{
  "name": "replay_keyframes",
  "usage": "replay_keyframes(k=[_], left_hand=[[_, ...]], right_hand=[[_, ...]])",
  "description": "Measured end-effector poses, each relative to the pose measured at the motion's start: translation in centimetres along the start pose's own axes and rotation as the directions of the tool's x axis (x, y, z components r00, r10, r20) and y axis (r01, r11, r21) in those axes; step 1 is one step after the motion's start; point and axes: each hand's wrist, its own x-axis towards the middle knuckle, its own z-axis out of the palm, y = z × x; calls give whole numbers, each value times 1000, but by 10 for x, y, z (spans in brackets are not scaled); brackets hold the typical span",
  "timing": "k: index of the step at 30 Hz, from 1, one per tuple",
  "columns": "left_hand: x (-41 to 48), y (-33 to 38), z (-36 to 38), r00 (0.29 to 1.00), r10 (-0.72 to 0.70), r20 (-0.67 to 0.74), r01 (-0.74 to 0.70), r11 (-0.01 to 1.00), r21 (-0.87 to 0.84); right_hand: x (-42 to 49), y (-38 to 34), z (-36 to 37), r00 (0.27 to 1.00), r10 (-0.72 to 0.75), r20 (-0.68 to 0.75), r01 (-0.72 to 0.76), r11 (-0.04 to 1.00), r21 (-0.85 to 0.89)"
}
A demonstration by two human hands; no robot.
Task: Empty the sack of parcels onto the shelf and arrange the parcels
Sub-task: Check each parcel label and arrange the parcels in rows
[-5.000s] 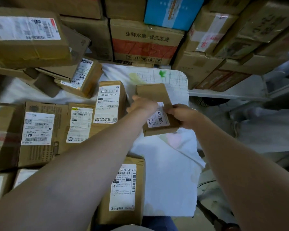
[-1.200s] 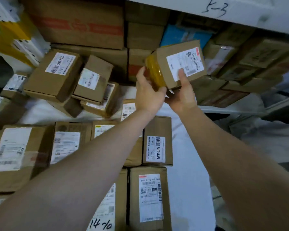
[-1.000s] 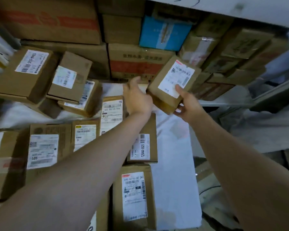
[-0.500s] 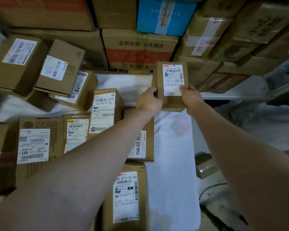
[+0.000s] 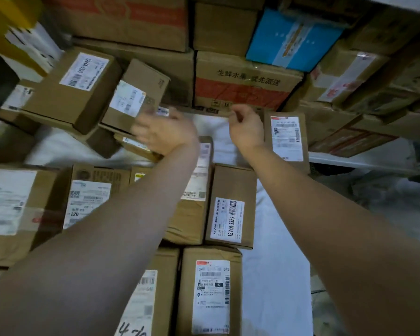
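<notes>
two bare forearms reach in, no sleeves, each ending in an ungloved grip (left (image 5: 165, 133), right (image 5: 246, 127)).

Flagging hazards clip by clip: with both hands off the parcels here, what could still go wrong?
1. The tilted boxes piled at the back left lean on one another; the left hand reaching beside them might tip them over.
2. The just-placed parcel sits at the right edge of the white sheet, so a nudge from the right hand could push it off.
</notes>
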Motion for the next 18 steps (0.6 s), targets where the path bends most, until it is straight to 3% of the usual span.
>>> replay_keyframes(k=[2, 5, 8, 11, 14, 18], left_hand=[[39, -12, -7, 959, -277, -55, 278, 961, 5], [87, -43, -18, 894, -446, 47, 445, 895, 33], [113, -66, -18, 844, -424, 330, 419, 904, 91], [118, -70, -21, 858, -410, 310, 420, 907, 35], [112, -64, -23, 892, -293, 345, 405, 856, -321], [108, -48, -28, 916, 21, 401, 124, 935, -331]], right_hand=[[3, -24, 26, 997, -11, 80, 11, 1000, 4], [13, -50, 63, 978, 52, 203, -63, 997, 47], [20, -64, 89, 939, 137, 314, -161, 986, 51], [21, -66, 110, 934, 141, 329, -135, 990, -42], [26, -65, 114, 983, 104, 149, -100, 994, -32], [35, -67, 91, 988, 148, -37, -140, 975, 172]])
